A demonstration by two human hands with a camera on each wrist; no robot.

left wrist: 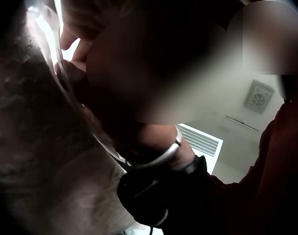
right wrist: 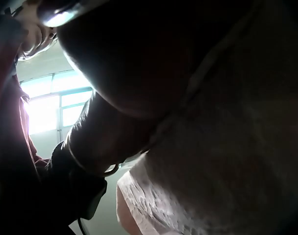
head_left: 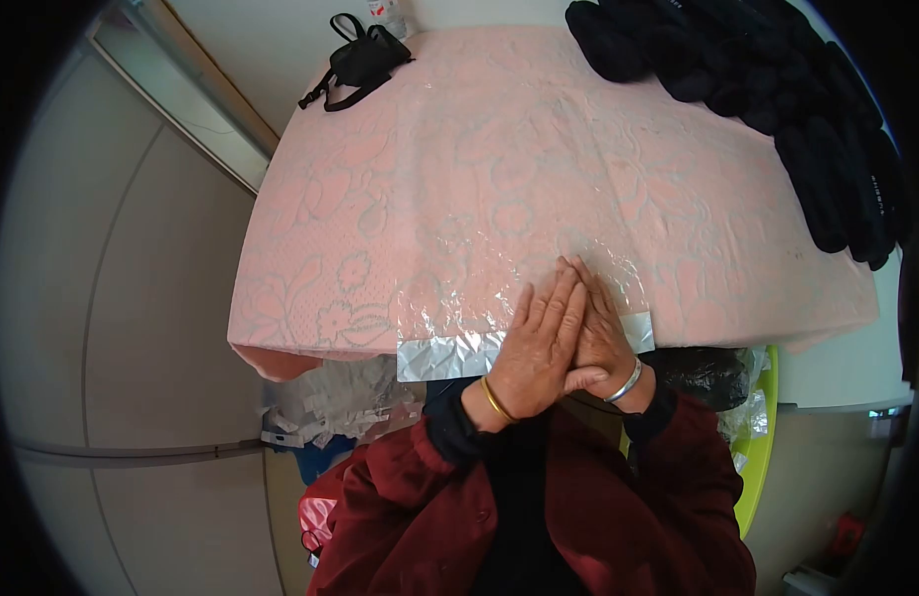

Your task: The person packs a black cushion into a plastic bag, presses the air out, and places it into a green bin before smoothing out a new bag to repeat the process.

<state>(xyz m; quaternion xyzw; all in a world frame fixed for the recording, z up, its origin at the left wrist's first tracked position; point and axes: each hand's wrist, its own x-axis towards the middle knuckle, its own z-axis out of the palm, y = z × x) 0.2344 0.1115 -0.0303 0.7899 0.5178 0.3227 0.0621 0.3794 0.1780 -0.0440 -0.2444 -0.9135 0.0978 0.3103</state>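
A clear plastic bag or sheet [head_left: 454,288] lies flat along the near side of the pink patterned cloth [head_left: 310,219]. Its shiny silver strip [head_left: 439,358] hangs at the cloth's front edge. My left hand [head_left: 534,353], with a gold bangle, rests on the plastic with its fingers straight and pointing forward. Beside it and partly under it is my right hand [head_left: 605,338], wearing a silver bangle, its fingers extended too. The left thumb crosses over the right hand. Both wrist views are dark; the left one shows the silver bangle [left wrist: 161,156].
Bundles of black socks [head_left: 737,79] are piled at the far right. A small black bag [head_left: 365,60] lies at the far left near a bottle [head_left: 388,15]. Below the front edge are crumpled clear plastic [head_left: 335,402] and a lime-green bin [head_left: 762,447] with a black bag [head_left: 703,377].
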